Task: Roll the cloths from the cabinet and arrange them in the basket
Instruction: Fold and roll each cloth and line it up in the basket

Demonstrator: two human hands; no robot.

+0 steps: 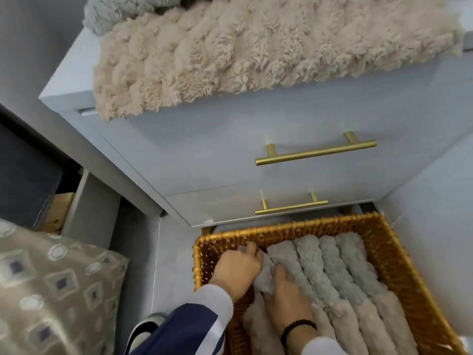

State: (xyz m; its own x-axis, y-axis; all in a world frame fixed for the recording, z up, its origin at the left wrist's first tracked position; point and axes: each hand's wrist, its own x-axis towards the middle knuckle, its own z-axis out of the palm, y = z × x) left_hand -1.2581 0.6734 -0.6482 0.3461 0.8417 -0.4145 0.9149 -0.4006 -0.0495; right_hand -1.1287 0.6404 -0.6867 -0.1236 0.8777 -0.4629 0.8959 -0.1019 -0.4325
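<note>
An orange woven basket (pixel 399 254) sits on the floor in front of the cabinet. Several rolled fluffy cloths (pixel 340 272) lie side by side in it, grey at the far end and beige nearer me. My left hand (pixel 235 270) and my right hand (pixel 289 295) both press on a grey rolled cloth (pixel 263 278) at the basket's left side, fingers closed around it. On the cabinet top lies a beige fluffy cloth (pixel 243 52) hanging over the front edge, with a grey fluffy cloth (pixel 110 11) behind it.
The pale cabinet (pixel 204 149) has two drawers with gold bar handles (pixel 314 152). A patterned cushion (pixel 51 285) lies at lower left, with dark furniture (pixel 25 175) behind it. My slippered foot (pixel 146 326) stands left of the basket.
</note>
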